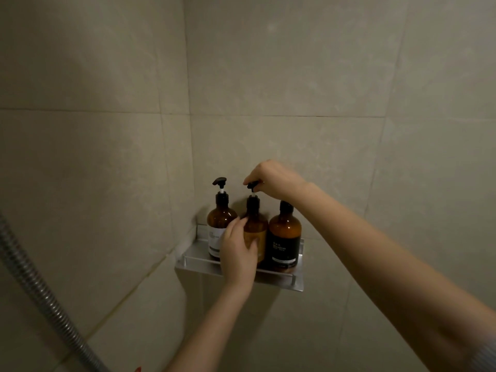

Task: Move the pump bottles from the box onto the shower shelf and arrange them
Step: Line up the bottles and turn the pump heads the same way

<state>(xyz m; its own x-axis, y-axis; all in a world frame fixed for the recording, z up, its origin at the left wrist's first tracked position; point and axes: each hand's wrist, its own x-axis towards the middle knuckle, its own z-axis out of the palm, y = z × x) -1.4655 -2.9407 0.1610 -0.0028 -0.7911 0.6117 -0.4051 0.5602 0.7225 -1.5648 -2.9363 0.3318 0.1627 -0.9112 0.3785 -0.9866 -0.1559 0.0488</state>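
Observation:
Three amber pump bottles stand upright in a row on the metal shower shelf (279,281) in the tiled corner. The left bottle (218,220) carries a white label, the middle bottle (256,224) an orange label, the right bottle (285,234) a black label. My left hand (237,255) wraps the body of the middle bottle from the front. My right hand (273,178) pinches that bottle's black pump head from above. The right bottle's pump head is hidden behind my right wrist. The box is out of view.
Beige tiled walls meet in a corner just left of the shelf. A ribbed metal shower hose (40,296) runs down the lower left. A small red item (137,369) peeks in at the bottom edge.

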